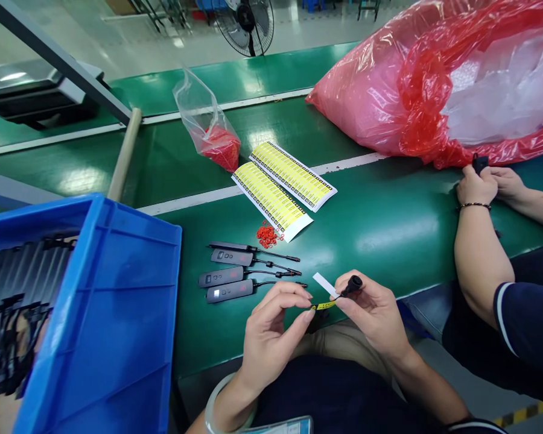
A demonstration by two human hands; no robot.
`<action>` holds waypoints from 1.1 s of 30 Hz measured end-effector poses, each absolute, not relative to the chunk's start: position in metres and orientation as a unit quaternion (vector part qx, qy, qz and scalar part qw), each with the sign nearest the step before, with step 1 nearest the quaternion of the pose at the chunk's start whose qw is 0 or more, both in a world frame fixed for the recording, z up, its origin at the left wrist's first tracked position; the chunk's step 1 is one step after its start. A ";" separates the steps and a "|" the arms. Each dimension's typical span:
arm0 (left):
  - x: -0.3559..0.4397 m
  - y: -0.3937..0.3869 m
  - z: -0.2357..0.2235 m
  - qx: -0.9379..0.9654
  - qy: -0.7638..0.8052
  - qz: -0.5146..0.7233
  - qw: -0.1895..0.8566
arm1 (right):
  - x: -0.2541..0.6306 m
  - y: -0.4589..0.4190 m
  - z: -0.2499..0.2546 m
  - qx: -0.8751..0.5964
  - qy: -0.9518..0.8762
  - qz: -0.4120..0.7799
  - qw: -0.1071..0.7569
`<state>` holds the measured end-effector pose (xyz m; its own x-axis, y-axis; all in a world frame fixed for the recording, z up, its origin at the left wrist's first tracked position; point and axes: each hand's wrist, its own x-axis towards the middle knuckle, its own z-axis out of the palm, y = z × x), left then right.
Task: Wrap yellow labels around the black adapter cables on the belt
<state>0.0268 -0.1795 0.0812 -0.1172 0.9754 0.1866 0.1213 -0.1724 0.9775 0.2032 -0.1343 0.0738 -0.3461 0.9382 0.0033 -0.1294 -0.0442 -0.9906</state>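
Above the table's front edge, my left hand (276, 328) pinches the free end of a small yellow label (326, 305) between thumb and index finger. The label runs across to my right hand (376, 316), whose fingers are closed on a short black cable with a round connector (355, 283) at its end. A blank white strip (324, 284) sticks out beside the right fingertips. Whether the label touches the cable is hard to make out. Several dark grey controllers with cables (228, 258) lie just beyond my left hand, near a small heap of red rings (266, 235).
Two yellow label sheets (294, 175) lie mid-table by a clear bag of red pieces (221, 144). On the left stands a blue bin (117, 313) of black cabled parts. A large red plastic bag (362, 90) fills the back right. A co-worker's hands (479, 184) hold a black part.
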 end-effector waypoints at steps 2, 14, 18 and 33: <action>0.025 -0.178 0.085 0.544 0.515 0.541 0.382 | 0.203 -0.135 0.074 -0.383 -0.536 0.619 0.428; 0.017 -0.175 0.088 0.553 0.525 0.515 0.392 | 0.204 -0.140 0.075 -0.425 -0.525 0.611 0.413; 0.020 -0.176 0.089 0.551 0.530 0.504 0.402 | 0.204 -0.138 0.076 -0.430 -0.522 0.610 0.412; 0.017 -0.169 0.099 0.563 0.540 0.484 0.397 | 0.198 -0.144 0.078 -0.441 -0.527 0.603 0.405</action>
<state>0.0173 -0.1688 0.0988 -0.0510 0.9919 0.1165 0.2234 -0.1024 0.9693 0.1983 -0.1437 0.0776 -0.2831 0.9532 -0.1060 -0.0238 -0.1175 -0.9928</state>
